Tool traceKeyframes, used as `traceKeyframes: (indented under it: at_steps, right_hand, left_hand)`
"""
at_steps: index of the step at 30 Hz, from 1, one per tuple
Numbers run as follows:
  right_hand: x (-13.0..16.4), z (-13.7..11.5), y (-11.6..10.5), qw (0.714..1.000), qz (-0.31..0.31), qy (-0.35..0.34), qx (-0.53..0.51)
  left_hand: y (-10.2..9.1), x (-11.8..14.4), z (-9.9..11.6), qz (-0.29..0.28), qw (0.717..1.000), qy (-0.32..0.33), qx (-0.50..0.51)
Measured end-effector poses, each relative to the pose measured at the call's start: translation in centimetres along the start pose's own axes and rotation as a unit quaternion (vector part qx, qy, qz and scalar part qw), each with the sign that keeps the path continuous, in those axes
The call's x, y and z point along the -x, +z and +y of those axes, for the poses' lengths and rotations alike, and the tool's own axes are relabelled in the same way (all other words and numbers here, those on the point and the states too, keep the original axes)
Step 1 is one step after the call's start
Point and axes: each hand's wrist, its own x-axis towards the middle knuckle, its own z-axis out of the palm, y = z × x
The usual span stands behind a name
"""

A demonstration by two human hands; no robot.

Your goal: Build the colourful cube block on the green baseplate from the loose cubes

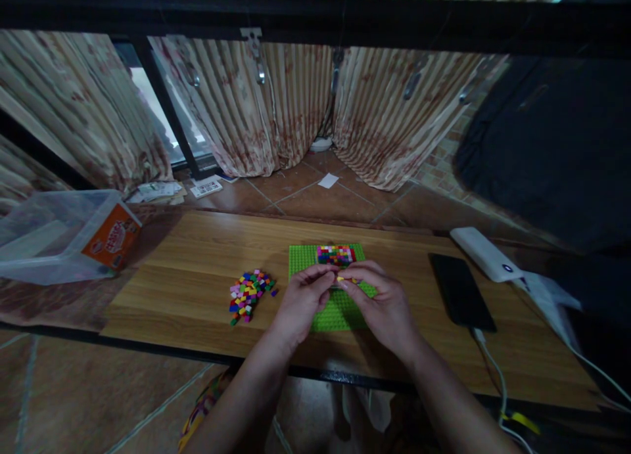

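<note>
My left hand (306, 297) and my right hand (378, 294) meet over a green studded baseplate (340, 317), fingertips almost touching. A small yellow toy brick (340, 279) shows at the pinched fingers of my right hand. The thumb and forefinger of my left hand are pressed together, and what they hold, if anything, is hidden. Just beyond my fingers, a block of multicoloured bricks (336, 254) stands on the far part of the baseplate. My hands cover the middle of the plate. Left of it, a loose pile of small coloured bricks (250, 292) lies on the wooden table (197, 263).
At the right lie a black phone (461, 292) with a cable plugged in and a white power bank (486, 253). A clear plastic box (54, 244) with an orange label stands at the far left. Striped curtains (276, 106) hang behind the table, beyond a dark bar (315, 23).
</note>
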Motion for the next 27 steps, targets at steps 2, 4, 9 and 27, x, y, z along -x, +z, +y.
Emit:
traceKeyframes:
  at_steps: [2, 4, 9, 27]
  right_hand:
    - [0.0, -0.1, 0.3, 0.999, 0.02, 0.017, -0.038]
    - [0.0, -0.1, 0.5, 0.997, 0.035, 0.029, -0.057]
    - [0.0, -0.3, 0.4, 0.999, 0.028, 0.005, -0.018]
    - [-0.8, 2.6, -3.7, 0.989, 0.094, 0.103, -0.04]
  left_hand:
    - [-0.1, 0.1, 0.1, -0.014, 0.999, -0.018, 0.027]
    - [-0.2, 0.1, 0.3, -0.03, 0.997, -0.036, 0.057]
    - [-0.2, 0.2, 0.4, -0.024, 0.996, -0.048, 0.078]
    - [-1.2, -0.5, 0.9, 0.07, 0.997, 0.014, 0.03]
